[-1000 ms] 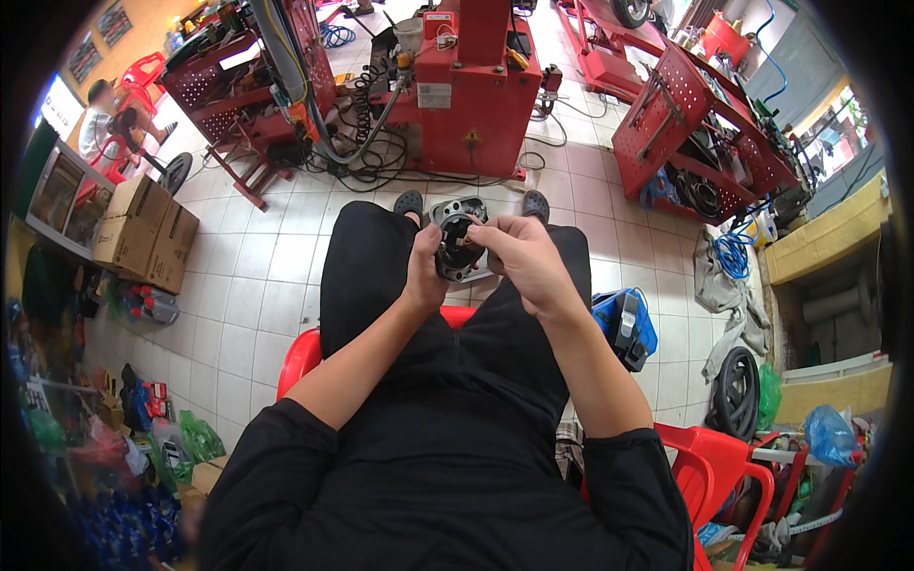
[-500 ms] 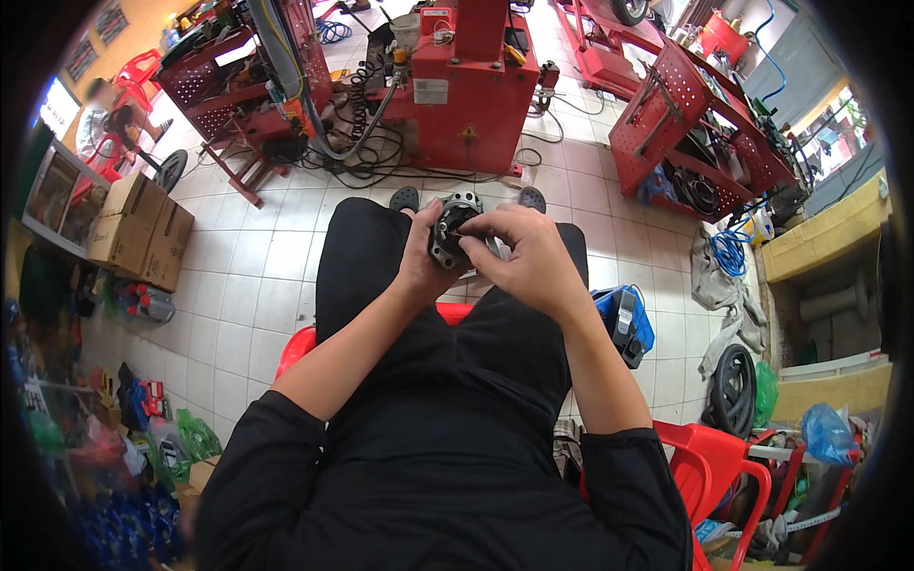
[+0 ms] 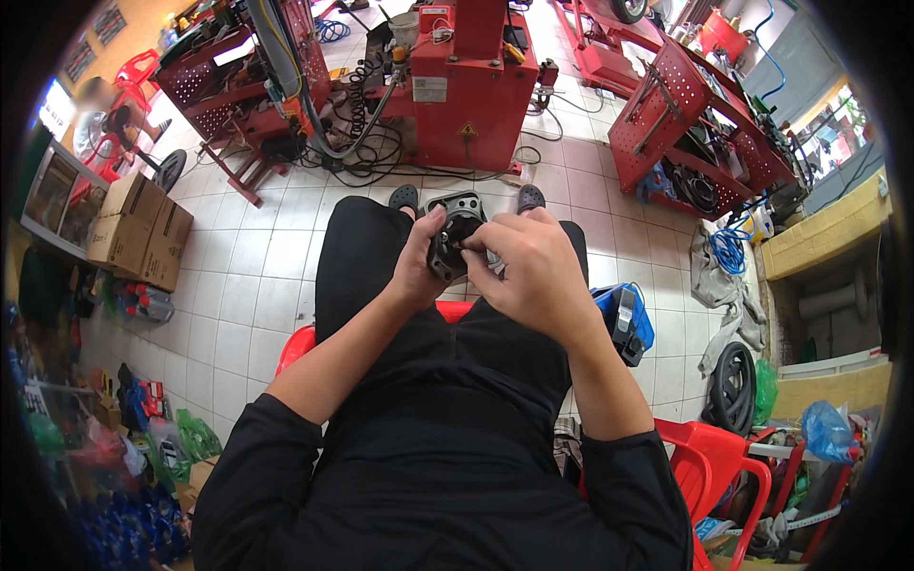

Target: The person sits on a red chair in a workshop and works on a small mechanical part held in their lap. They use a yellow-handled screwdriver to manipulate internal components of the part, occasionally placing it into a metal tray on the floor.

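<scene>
Right hand [image 3: 530,266] has shifted toward the chair [image 3: 455,311]; housing [image 3: 456,226] lies ahead of the chair, left hand [image 3: 417,271] gripping its side, right pinched narrow at its opening, contents and long axis indeterminate

Hands [image 3: 416,270] close together, right fingers [image 3: 489,236] curled

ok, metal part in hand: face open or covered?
Open: the metal part shows its dark inside, uncovered where visible. The right hand has its fingers at that open face.
</scene>
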### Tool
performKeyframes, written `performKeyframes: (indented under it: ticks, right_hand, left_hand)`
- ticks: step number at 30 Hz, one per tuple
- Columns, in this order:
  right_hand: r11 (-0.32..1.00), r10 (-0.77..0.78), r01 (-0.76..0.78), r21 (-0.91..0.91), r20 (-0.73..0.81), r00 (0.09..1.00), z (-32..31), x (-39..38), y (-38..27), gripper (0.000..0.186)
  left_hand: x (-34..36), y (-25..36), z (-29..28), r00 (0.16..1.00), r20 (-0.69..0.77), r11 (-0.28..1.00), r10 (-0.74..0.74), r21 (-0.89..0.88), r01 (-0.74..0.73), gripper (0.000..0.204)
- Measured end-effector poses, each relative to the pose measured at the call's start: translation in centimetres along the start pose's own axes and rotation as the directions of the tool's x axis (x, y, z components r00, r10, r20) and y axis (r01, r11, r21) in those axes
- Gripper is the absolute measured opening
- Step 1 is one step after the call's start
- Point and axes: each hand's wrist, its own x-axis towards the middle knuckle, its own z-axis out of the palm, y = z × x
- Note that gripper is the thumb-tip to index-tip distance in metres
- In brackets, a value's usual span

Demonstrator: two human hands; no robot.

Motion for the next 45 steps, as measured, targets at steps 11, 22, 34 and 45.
performKeyframes:
  ticks: [11, 22, 34, 45]
  right_hand:
    - [1.000, 0.024, -0.024, 0.019, 0.049, 0.999, -0.2, -0.1, 0.7, 0.012]
    - [1.000, 0.008, -0.007, 0.019, -0.047, 0.999, -0.1, 0.0, -0.1, 0.010]
    - [0.995, 0.023, -0.027, 0.095, 0.047, 0.999, -0.4, -0.1, 0.4, 0.012]
    - [0.996, 0.060, -0.058, -0.068, 0.028, 0.998, -0.6, 0.1, -0.1, 0.010]
  left_hand:
    - [0.0, 1.1, 1.0, 0.976, 0.041, 0.974, -0.213, -0.069, 0.216, 0.052]
    - [-0.1, 0.7, 0.9, 0.992, -0.048, 0.991, -0.115, -0.074, 0.111, 0.042]
    - [-0.2, 0.6, 1.7, 0.982, -0.070, 0.982, -0.178, -0.073, 0.173, 0.043]
    - [0.1, 0.8, 2.1, 0.980, -0.129, 0.988, -0.153, -0.024, 0.151, 0.045]
